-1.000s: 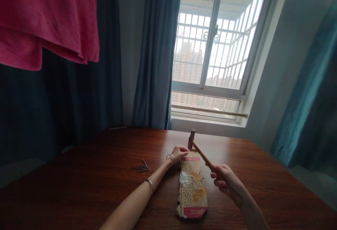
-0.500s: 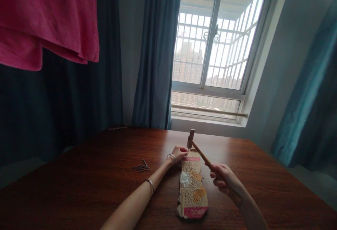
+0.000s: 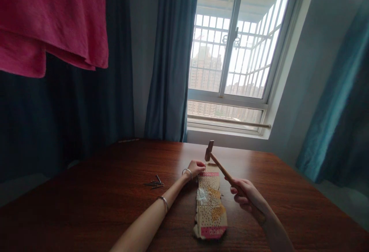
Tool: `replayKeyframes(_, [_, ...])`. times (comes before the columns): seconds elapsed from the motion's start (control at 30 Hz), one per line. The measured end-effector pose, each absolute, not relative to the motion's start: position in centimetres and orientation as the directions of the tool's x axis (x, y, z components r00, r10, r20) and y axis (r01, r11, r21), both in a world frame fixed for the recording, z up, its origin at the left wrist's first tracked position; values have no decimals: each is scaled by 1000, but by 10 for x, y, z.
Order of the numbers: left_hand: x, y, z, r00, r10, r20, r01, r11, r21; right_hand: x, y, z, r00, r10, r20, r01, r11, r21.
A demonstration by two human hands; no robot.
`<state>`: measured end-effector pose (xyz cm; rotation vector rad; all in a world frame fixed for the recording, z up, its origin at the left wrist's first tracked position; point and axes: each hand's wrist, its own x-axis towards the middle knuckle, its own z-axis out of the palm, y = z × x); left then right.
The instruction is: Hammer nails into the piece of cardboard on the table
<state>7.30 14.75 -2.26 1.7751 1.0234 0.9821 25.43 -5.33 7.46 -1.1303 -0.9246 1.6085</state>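
Observation:
My right hand (image 3: 244, 193) is wrapped round the wooden handle of a hammer (image 3: 221, 166). The hammer's head hangs just above the far end of a long, worn piece of cardboard (image 3: 209, 197), which is dotted with many small holes and has pink bands. At that far end, my left hand (image 3: 197, 167) pinches a thin nail (image 3: 205, 164) upright against the cardboard's left edge. Its tip is too small to make out. Left of my forearm, several loose nails (image 3: 155, 183) lie in a small heap.
Everything lies on a brown wooden table (image 3: 121, 206). Behind it stand a barred window (image 3: 227, 52) and dark blue curtains (image 3: 170, 60). A pink cloth (image 3: 54, 21) hangs at the upper left.
The hammer's head has risen very slightly off the nail. My left hand stays in place on the nail, and the cardboard has not moved.

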Motion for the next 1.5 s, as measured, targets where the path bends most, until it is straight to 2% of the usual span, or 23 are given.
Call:
replayKeyframes(0.33, [72, 150, -25, 380, 894, 238, 256, -349, 901, 249, -54, 75, -134, 966, -222, -208, -246, -947])
replayKeyframes(0.7, [73, 144, -20, 392, 898, 198, 252, -312, 916, 248, -53, 73, -132, 964, -229, -163, -250, -954])
replayKeyframes(1.03, [69, 122, 8, 393, 906, 160, 333, -303, 893, 247, -55, 74, -135, 966, -222, -128, -239, -962])
replayKeyframes(1.5, [72, 135, -9, 423, 889, 175, 292, -317, 902, 248, -53, 74, -163, 965, -203, -181, -232, -956])
